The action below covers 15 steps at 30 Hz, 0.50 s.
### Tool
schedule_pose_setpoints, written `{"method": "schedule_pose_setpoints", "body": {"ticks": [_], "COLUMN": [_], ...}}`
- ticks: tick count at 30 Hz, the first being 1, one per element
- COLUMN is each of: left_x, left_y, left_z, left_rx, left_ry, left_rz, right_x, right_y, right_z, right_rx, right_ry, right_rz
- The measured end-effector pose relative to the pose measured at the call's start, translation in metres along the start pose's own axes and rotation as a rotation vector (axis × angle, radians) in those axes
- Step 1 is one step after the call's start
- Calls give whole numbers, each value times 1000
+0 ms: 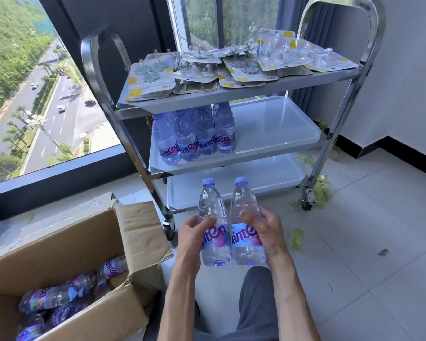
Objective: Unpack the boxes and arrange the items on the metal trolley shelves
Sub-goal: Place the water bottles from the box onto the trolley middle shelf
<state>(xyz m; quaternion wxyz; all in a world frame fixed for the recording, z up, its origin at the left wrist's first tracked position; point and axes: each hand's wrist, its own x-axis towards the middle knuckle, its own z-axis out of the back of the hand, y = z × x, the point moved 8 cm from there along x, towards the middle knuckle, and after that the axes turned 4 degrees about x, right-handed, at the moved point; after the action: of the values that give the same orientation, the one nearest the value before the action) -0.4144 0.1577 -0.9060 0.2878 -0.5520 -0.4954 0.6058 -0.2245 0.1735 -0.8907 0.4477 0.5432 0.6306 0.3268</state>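
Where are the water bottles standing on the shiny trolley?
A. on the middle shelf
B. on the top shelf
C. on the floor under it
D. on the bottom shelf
A: the standing water bottles are bunched at the left end of the middle shelf of the trolley, below the top shelf's packets.

Left hand (194,232) grips one water bottle (213,232), right hand (268,232) a second bottle (246,232), upright, side by side before trolley (330,143); four bottles (194,136) on middle shelf; open cardboard box (84,254) at left holds more
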Motion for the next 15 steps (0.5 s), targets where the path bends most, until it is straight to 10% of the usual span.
{"method": "schedule_pose_setpoints", "body": {"ticks": [7, 15], "left_x": [45, 154], "left_y": [-54, -126], "left_z": [-36, -171], "left_rx": [375, 382], "left_ry": [-354, -248], "left_rz": [-265, -534], "right_x": [71, 193], "right_y": [59, 126], "right_z": [27, 58], "right_rx": [-460, -465], "right_ry": [-308, -556], "right_rz": [311, 477]}}
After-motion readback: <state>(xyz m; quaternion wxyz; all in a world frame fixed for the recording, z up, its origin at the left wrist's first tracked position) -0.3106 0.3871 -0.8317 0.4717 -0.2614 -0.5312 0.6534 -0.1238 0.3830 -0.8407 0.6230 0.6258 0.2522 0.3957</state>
